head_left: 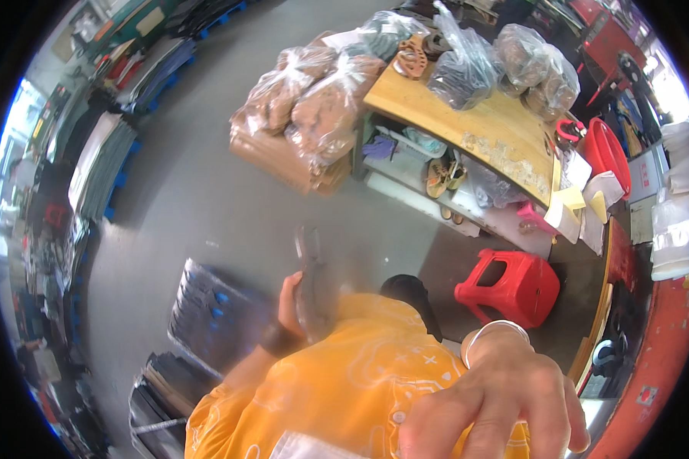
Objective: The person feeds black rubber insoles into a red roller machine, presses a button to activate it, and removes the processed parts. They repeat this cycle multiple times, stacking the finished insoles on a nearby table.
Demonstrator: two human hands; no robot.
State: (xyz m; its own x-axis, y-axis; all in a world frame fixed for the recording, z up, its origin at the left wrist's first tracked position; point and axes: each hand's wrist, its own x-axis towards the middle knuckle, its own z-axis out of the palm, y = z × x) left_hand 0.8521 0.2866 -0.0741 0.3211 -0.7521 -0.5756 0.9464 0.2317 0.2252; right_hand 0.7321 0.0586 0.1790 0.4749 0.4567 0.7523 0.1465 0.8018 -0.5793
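Observation:
On the left, my left hand point(288, 304) is closed around a long, dark grey piece point(311, 294) with a paler, loop-like upper end. Motion blurs that piece, and I cannot make out its kind. The hand holds it upright beside my orange patterned shirt point(360, 367). Large at the lower right is my right hand point(497, 402), back up, with a pale bracelet point(496, 327) at its wrist. Its fingers point down and spread apart in front of the shirt. The lower edge cuts off some fingertips, and nothing shows in this hand.
A red plastic stool point(524, 287) stands by the wooden-topped workbench point(452, 115), which bears bagged goods and a brown sandal-like piece point(411, 57). Shoes point(439, 177) sit on its shelf. Left of it are bagged bundles point(318, 115). A dark plastic crate point(214, 310) stands at my left.

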